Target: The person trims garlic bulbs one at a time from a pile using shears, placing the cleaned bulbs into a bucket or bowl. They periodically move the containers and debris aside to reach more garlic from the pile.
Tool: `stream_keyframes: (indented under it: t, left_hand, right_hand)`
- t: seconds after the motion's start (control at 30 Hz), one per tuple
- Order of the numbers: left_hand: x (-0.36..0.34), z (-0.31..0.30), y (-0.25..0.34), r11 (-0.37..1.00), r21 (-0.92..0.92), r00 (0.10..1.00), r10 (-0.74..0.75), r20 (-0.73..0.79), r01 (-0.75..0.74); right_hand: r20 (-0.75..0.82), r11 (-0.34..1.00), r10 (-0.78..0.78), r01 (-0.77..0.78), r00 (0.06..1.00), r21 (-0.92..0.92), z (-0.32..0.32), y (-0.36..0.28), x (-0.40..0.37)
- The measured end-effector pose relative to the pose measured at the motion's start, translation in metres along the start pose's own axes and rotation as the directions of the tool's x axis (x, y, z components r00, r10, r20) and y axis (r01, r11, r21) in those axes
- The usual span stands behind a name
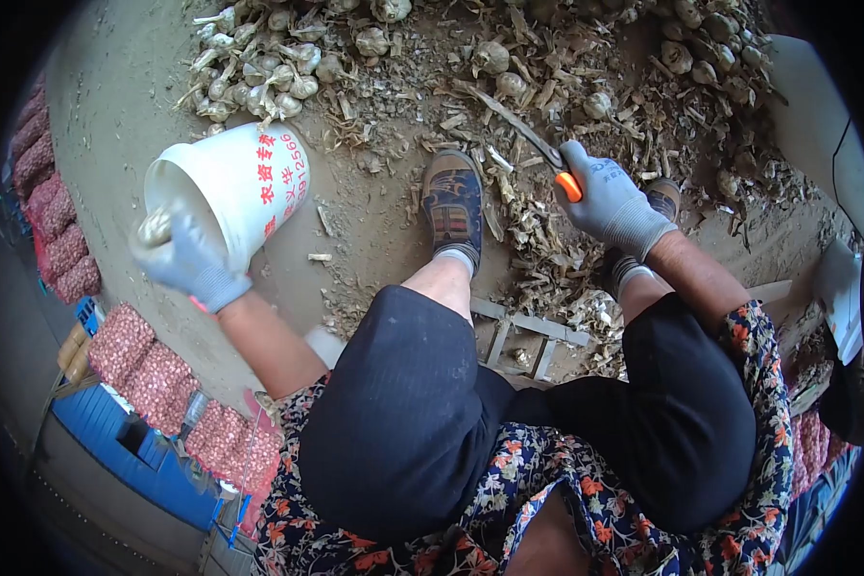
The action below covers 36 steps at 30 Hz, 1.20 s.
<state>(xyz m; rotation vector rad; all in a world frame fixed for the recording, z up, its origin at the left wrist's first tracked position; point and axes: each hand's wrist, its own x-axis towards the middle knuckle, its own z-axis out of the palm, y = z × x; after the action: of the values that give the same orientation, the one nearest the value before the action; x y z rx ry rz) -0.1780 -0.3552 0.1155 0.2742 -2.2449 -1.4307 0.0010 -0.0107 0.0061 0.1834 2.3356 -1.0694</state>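
In a grey glove, my left hand (190, 261) is closed on a garlic bulb (155, 227), blurred by motion, at the mouth of a white bucket (250, 182) with red lettering. The bucket lies tilted on the ground, its opening towards the left. My right hand (610, 200), also gloved, grips the orange handle (568, 186) of a knife whose curved blade (518, 125) points up and left over the dry husks. The inside of the bucket is mostly hidden.
Garlic bulbs with stems (259, 72) lie piled at the upper left, more garlic bulbs (706, 43) at the upper right. Husks (547, 230) litter the ground around my shoes (453, 206). A wooden frame (533, 326) lies between my legs. Filled red net sacks (154, 370) line the left side.
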Motion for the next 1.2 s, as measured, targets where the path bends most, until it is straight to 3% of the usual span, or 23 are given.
stream_keyframes:
  t: [0.03,0.07,0.1,0.17,0.2,0.23,0.27,0.3,0.33,0.4,0.5,0.53,0.6,0.7,0.73,0.83,0.87,0.93,1.0,1.07,1.1,1.13,1.2]
  left_hand:
    - [0.024,-0.023,-0.001,0.875,0.459,0.987,0.156,0.034,-0.155]
    - [0.044,-0.040,-0.006,0.531,0.805,0.952,0.275,0.131,-0.264]
    - [0.041,-0.032,-0.007,0.531,0.804,0.951,0.279,0.132,-0.268]
    - [0.027,0.009,-0.018,-0.013,0.813,0.714,0.471,0.518,-0.582]
    - [0.019,0.040,-0.029,0.321,0.662,0.716,0.493,0.494,-0.678]
    - [0.010,0.079,-0.045,0.574,0.497,0.738,0.324,0.592,-0.651]
    - [0.004,0.115,-0.071,0.536,0.411,0.617,0.285,0.734,-0.737]
    - [-0.012,0.150,-0.080,0.558,0.554,0.641,-0.050,0.766,-0.618]
    - [-0.019,0.176,-0.120,0.437,0.486,0.565,0.062,0.823,-0.757]
    - [-0.038,0.209,-0.120,0.400,0.515,0.484,-0.183,0.856,-0.758]
    - [-0.045,0.207,-0.109,0.495,0.555,0.496,-0.259,0.829,-0.668]
    - [-0.049,0.201,-0.102,0.493,0.553,0.496,-0.256,0.830,-0.671]
    - [-0.063,0.179,-0.088,0.742,0.475,0.489,-0.227,0.843,-0.474]
    - [-0.089,0.160,-0.050,0.817,0.395,0.472,-0.176,0.864,-0.419]
    - [-0.093,0.160,-0.048,0.819,0.394,0.471,-0.176,0.865,-0.417]
    - [-0.100,0.162,-0.037,0.807,0.290,0.332,-0.124,0.935,-0.515]
    - [-0.101,0.163,-0.032,0.807,0.285,0.328,-0.121,0.937,-0.517]
    - [-0.100,0.164,-0.028,0.875,0.341,0.329,-0.228,0.916,-0.343]
    - [-0.099,0.161,-0.034,0.862,0.288,0.347,-0.142,0.927,-0.418]
    - [-0.102,0.159,-0.037,0.957,0.234,0.422,-0.143,0.895,-0.171]
    - [-0.104,0.159,-0.039,0.979,0.192,0.404,-0.150,0.902,-0.066]
    - [-0.106,0.158,-0.041,0.979,0.195,0.405,-0.154,0.901,-0.062]
    - [-0.109,0.156,-0.046,0.883,0.056,0.311,-0.222,0.924,0.465]
  right_hand:
    - [0.009,1.000,0.016,-0.016,1.000,0.000,-0.003,0.002,0.001]
    - [0.001,1.000,0.015,-0.015,1.000,0.001,-0.006,0.001,0.002]
    - [0.009,1.000,0.025,-0.025,1.000,0.006,-0.007,-0.001,0.003]
    - [0.015,0.999,0.035,-0.035,0.999,0.012,-0.006,-0.003,0.006]
    - [0.010,1.000,0.022,-0.022,1.000,0.005,-0.004,-0.002,0.008]
    - [0.011,1.000,0.007,-0.007,1.000,-0.004,-0.003,-0.002,0.009]
    - [0.017,1.000,0.004,-0.004,1.000,-0.010,-0.003,-0.004,0.009]
    - [0.032,1.000,0.027,-0.027,0.999,-0.005,-0.004,-0.006,0.008]
    - [0.042,0.999,0.054,-0.055,0.998,0.002,-0.005,-0.007,0.009]
    - [0.079,0.995,0.094,-0.096,0.992,0.017,-0.007,-0.007,0.007]
    - [0.044,0.997,0.074,-0.075,0.996,0.026,-0.005,0.002,0.010]
    - [0.041,0.997,0.073,-0.074,0.997,0.028,-0.007,0.003,0.012]
    - [0.009,0.996,0.080,-0.079,0.997,-0.049,-0.008,0.000,0.014]
    - [-0.114,0.996,0.000,-0.009,0.994,-0.086,-0.005,-0.003,0.020]
    - [-0.189,0.992,-0.061,0.038,0.980,-0.122,-0.004,-0.006,0.022]
    - [-0.129,0.992,-0.024,0.008,0.991,-0.126,-0.010,-0.011,0.027]
    - [-0.076,0.998,0.002,-0.007,0.997,-0.066,-0.011,-0.011,0.028]
    - [-0.086,0.999,0.007,-0.010,0.996,-0.037,-0.010,-0.012,0.026]
    - [-0.058,0.999,0.010,-0.012,0.998,-0.045,-0.010,-0.008,0.020]
    - [-0.070,0.998,0.009,-0.013,0.998,-0.054,-0.008,0.000,0.016]
    - [-0.084,0.999,0.044,-0.044,0.995,0.000,-0.009,0.002,0.014]
    - [-0.097,0.995,0.083,-0.078,0.992,0.055,-0.009,0.001,0.012]
    - [-0.022,0.992,0.123,-0.123,0.992,0.024,-0.013,-0.001,0.008]
